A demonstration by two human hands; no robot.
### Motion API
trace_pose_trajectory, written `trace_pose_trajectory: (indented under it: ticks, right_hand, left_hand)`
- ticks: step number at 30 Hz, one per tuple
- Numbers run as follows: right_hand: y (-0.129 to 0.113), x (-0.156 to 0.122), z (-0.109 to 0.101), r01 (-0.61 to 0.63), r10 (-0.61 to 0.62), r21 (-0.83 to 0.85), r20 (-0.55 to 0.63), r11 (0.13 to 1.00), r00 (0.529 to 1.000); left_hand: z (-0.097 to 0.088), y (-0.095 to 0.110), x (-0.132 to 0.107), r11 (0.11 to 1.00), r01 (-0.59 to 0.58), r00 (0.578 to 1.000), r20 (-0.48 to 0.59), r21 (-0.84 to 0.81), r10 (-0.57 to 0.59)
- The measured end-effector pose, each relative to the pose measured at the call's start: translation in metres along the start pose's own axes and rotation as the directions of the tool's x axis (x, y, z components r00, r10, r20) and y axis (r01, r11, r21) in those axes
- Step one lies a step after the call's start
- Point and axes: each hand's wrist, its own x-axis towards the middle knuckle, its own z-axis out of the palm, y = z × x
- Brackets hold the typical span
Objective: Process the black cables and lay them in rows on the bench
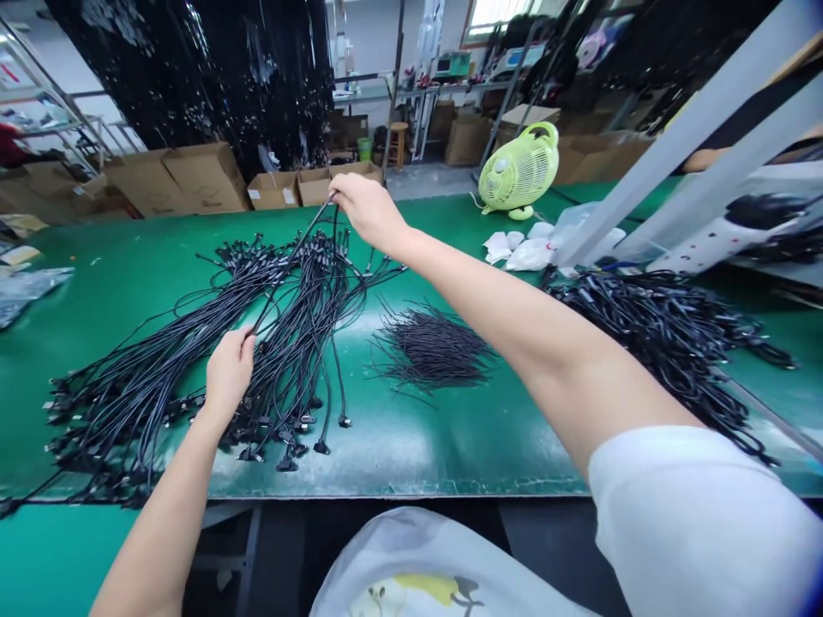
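A black cable is stretched at a slant between my two hands, above the green table. My right hand is raised at the far end, its fingers pinched on the cable, with a length hanging down from it. Nearer to me, my left hand grips the same cable between thumb and fingers. Beneath and beside them lie two long bundles of black cables, a left bundle and a right bundle, with connectors at both ends. A pile of short black ties lies under my right forearm.
A heap of coiled black cables lies at the right beside slanting grey posts. A light green fan and white crumpled wrapping stand farther back. Cardboard boxes line the table's far side. A plastic bag lies far left.
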Motion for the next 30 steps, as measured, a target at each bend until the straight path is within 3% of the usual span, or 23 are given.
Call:
trace_pose_trajectory:
  ticks: [5,8,10,12,14,16,18,20,22,23,25,26,28,30]
  right_hand:
    - [-0.039,-0.008,-0.053,0.158,-0.183,-0.126,-0.221,0.979,0.958]
    - [-0.051,-0.022,-0.072,0.181,-0.232,-0.282,-0.157,0.942,0.96]
    - [-0.054,-0.033,-0.079,0.17,-0.199,-0.361,-0.044,0.917,0.979]
    - [-0.049,-0.045,-0.087,0.133,-0.118,-0.398,0.061,0.908,0.991]
    - [-0.03,-0.059,-0.101,0.058,0.003,-0.412,0.147,0.91,0.989]
    - [0.007,-0.082,-0.117,-0.036,0.132,-0.398,0.216,0.916,0.967]
    - [0.057,-0.115,-0.13,-0.135,0.228,-0.305,0.294,0.943,0.928]
    - [0.107,-0.161,-0.138,-0.201,0.246,-0.218,0.205,0.955,0.947]
    - [0.146,-0.214,-0.141,-0.23,0.292,-0.246,0.253,0.942,0.922]
    - [0.159,-0.241,-0.142,-0.246,0.321,-0.275,0.27,0.929,0.908]
    - [0.172,-0.293,-0.142,-0.266,0.348,-0.314,0.241,0.911,0.906]
    - [0.173,-0.317,-0.142,-0.261,0.341,-0.326,0.218,0.909,0.914]
    - [0.17,-0.355,-0.145,-0.232,0.307,-0.344,0.181,0.91,0.934]
    - [0.162,-0.381,-0.149,-0.204,0.289,-0.365,0.197,0.909,0.937]
  left_hand:
    - [-0.005,0.016,0.004,0.99,-0.129,0.99,-0.042,0.061,0.132]
    - [-0.006,0.037,0.003,0.981,-0.174,0.983,-0.067,-0.082,0.168]
    - [-0.006,0.053,0.0,0.95,-0.107,0.993,0.009,-0.294,0.115]
    - [-0.007,0.068,-0.005,0.794,0.076,0.988,0.152,-0.603,0.021]
    - [-0.01,0.08,-0.01,0.466,0.293,0.943,0.333,-0.835,0.003]
    - [-0.014,0.084,-0.016,0.164,0.443,0.885,0.459,-0.881,0.075]
    - [-0.019,0.083,-0.021,0.008,0.513,0.851,0.51,-0.858,0.124]
    - [-0.021,0.078,-0.027,-0.044,0.527,0.847,0.519,-0.849,0.118]
    - [-0.02,0.074,-0.032,0.012,0.544,0.831,0.541,-0.839,0.128]
    - [-0.018,0.073,-0.034,0.096,0.556,0.812,0.564,-0.826,0.148]
    - [-0.011,0.074,-0.039,0.381,0.521,0.764,0.617,-0.764,0.192]
    - [-0.008,0.075,-0.04,0.55,0.447,0.754,0.628,-0.706,0.193]
    - [-0.002,0.076,-0.043,0.812,0.238,0.79,0.592,-0.533,0.157]
    - [0.001,0.076,-0.043,0.903,0.143,0.851,0.516,-0.404,0.096]
